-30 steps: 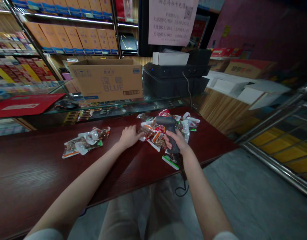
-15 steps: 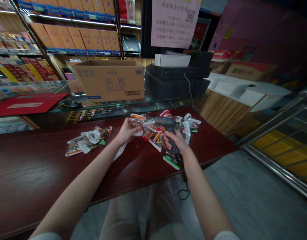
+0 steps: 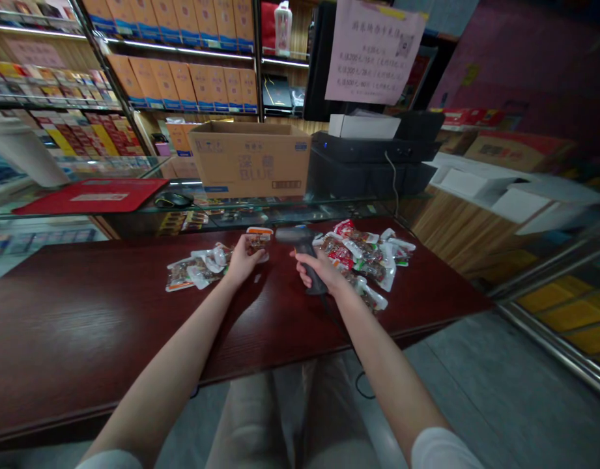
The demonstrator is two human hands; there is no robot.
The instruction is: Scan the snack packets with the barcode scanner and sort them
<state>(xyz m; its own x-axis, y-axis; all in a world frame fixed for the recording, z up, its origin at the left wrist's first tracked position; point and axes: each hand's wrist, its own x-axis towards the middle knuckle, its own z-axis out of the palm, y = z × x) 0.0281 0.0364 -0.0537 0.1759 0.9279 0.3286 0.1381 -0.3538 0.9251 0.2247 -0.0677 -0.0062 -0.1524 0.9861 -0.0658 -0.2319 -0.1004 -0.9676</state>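
Observation:
My left hand is closed on a small snack packet with an orange-and-white edge, held just above the dark red table. In my right hand is a dark barcode scanner, gripped by its handle, its head pointing left toward the packet. Left of my left hand lies a small group of similar packets. A larger heap of snack packets, with red, white and green parts, spreads out beside and behind my right hand, which partly hides it.
Behind the table, a glass counter carries an open cardboard box, a black machine, a mouse and a red mat. A white cup stands at left. The scanner's cable hangs over the front edge.
My left hand has drawn the packet leftward, away from the heap. The scanner in my right hand has also come left, off the heap. The camera view has turned slightly left.

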